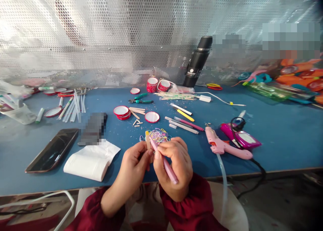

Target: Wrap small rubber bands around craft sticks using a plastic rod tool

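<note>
My left hand (136,163) pinches a wooden craft stick (148,142) upright; its top end is coloured yellow. A pink marker (168,168) lies in my right hand (178,163), gripped like a pen, its tip against or very close to the stick below the yellow part. Both hands are close together over the table's front edge. Just beyond them is a tangled heap of small coloured rubber bands (159,135). Several markers lie to the right of the heap, among them a yellow one (185,115) and a dark pink one (189,123).
A pink glue gun (222,143) with a trailing cord rests at right, beside a magenta device (242,137). Phones (52,150) and folded tissue (88,162) lie at left. Farther back are red-rimmed lids (152,117), teal pliers (141,99), craft sticks (137,110) and a black thermos (198,63).
</note>
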Demonstrator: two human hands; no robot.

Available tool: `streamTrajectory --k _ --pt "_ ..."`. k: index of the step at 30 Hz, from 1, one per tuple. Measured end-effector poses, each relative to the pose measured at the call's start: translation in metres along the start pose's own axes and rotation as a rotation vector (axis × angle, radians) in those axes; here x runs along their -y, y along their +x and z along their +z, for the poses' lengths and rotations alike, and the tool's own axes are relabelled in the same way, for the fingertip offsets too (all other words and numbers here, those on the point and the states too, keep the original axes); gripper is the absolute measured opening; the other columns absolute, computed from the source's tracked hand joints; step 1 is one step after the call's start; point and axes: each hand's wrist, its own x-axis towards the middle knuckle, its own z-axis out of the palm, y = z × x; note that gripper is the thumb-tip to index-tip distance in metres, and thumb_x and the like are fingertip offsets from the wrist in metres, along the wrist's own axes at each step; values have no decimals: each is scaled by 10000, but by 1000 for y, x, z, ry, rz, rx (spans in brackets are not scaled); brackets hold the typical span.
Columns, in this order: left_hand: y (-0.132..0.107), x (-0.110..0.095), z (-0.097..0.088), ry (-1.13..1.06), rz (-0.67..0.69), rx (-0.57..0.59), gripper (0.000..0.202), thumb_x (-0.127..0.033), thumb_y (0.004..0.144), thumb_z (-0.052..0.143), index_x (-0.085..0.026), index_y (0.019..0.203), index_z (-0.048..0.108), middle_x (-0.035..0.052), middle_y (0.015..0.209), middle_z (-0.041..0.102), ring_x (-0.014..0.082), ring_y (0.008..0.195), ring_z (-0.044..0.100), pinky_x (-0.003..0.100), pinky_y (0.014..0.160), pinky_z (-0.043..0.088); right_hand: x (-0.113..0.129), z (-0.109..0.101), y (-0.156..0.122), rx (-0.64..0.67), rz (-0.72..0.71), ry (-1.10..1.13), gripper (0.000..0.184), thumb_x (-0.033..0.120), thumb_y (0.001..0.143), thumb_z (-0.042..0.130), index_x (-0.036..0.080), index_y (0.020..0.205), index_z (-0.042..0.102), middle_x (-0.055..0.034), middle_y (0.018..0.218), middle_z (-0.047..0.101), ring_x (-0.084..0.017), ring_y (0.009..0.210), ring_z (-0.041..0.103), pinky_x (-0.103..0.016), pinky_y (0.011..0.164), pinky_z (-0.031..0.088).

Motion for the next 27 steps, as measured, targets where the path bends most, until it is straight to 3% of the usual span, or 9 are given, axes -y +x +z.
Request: streamTrajectory --k 27 --pt "-1 -2 1 6 21 -1 337 -427 995 586 -173 776 608 -13 668 544 119 606 448 227 586 372 1 0 2 7 -19 -8 179 53 903 625 223 956 607 -4 851 728 -165 772 707 -404 877 544"
